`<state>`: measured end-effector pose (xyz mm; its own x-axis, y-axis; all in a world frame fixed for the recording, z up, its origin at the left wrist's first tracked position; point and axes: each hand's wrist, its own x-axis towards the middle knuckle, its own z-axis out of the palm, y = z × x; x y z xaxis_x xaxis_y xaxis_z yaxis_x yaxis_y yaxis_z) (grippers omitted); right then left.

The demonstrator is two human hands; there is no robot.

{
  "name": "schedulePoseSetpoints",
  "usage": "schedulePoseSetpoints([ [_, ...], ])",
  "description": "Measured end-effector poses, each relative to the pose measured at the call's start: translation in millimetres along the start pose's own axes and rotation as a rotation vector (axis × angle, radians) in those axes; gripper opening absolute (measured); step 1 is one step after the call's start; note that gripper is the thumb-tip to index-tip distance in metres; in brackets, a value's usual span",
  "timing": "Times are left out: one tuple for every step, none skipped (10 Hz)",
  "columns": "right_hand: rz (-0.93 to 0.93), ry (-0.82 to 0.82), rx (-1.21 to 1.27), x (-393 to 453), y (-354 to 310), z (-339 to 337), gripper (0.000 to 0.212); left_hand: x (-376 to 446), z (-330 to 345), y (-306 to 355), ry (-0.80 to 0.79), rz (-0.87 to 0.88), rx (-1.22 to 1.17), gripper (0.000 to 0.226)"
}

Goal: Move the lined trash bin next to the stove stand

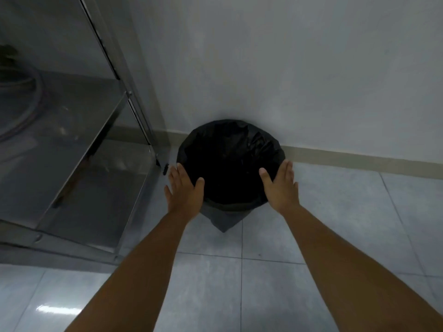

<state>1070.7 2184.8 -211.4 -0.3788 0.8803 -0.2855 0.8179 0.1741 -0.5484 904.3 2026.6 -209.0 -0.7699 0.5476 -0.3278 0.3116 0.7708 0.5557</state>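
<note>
The trash bin [225, 218] is round and grey, lined with a black bag [230, 161] folded over its rim. It stands on the tiled floor against the wall, just right of the stove stand's front leg [153, 149]. My left hand [183, 190] is at the bin's left rim and my right hand [280, 185] at its right rim. Both hands have straight, spread fingers, with each thumb lying at the rim's edge. Neither hand curls around the bin.
The stainless steel stove stand [72, 144] fills the left side, with a lower shelf and a hose coil [21, 104] on it. A white wall with a beige skirting [359, 161] runs behind. Grey floor tiles [335, 236] extend to the right and toward me.
</note>
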Motion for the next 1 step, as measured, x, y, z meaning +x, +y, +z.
schedulePoseSetpoints([
  [0.01, -0.132, 0.007, -11.2, 3.9, -23.0, 0.092, -13.8, -14.7, 5.3, -0.057, -0.015, 0.046, 0.076],
])
